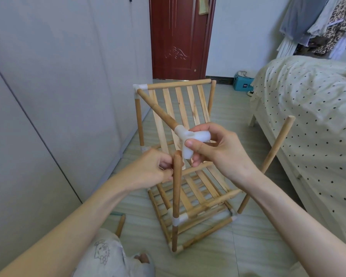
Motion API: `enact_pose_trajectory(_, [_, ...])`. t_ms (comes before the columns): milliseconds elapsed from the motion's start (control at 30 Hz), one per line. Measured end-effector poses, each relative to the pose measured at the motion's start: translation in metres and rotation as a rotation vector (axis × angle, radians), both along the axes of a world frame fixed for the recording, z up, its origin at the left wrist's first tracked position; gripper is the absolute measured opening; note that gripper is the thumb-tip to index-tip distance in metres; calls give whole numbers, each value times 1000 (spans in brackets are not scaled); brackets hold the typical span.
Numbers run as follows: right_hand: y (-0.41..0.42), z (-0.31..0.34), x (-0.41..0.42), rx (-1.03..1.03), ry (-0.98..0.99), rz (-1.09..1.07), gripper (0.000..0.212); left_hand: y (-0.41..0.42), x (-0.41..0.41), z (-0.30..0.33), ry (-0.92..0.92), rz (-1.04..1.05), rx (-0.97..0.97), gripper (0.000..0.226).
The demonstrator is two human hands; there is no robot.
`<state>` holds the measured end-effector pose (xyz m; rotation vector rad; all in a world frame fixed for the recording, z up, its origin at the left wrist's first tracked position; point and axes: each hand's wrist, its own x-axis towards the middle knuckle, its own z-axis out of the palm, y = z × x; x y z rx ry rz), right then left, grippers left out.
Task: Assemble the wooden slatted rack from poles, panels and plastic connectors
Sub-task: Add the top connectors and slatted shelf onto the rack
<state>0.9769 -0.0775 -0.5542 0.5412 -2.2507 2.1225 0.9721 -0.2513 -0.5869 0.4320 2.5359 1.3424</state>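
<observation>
The white plastic connector (185, 141) was in the middle of the view, high above the floor (248, 246). It was already pushed onto the end of a slanting pole (158, 110) that ran back to another white connector (139, 89) at the top far-left corner of the rack (190, 188). One open hole of the connector pointed down, just beside the top of an upright pole (176, 188). That pole stood at the near-left corner of the rack, in a white joint (177, 217) low down.

The step looked like joining this corner: the top of the upright pole had to go into the hole that pointed down. It was not in yet. The next move would need the hole and the pole top lined up straight, then a firm push down.

The right hand (218, 154) held the connector, with the thumb on its front and the fingers curled round it. The left hand (150, 170) pinched the upright pole near its top, fingers curled, to keep it steady.

The rack stood on the floor between a grey wardrobe (48, 96) and a spotted bed (308, 120). Slatted panels (180, 108) were already in place. A loose pole (268, 162) leaned near the bed, and a short pole (120, 225) lay at the near-left, by the person's knee (108, 254).
</observation>
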Motion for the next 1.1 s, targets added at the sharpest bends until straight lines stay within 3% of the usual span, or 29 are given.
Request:
enact_pose_trajectory(167, [-6,1,-2,5,-8,4,22,5,3,1,43,-32,-54,13])
enact_pose_trajectory(333, [-4,-1,-1,90,51,-10,19,7,3,1,75,-35,-60,25])
enact_pose_trajectory(667, [0,-5,-6,286,203,-19,22,6,0,0,45,-49,-44,23])
enact_pose_trajectory(900, [6,-4,-13,303,202,19,18,5,-3,-2,51,-71,9,7])
enact_pose_trajectory(1100, [4,-10,-10,279,181,32,18,3,-3,-2,46,-91,22,16])
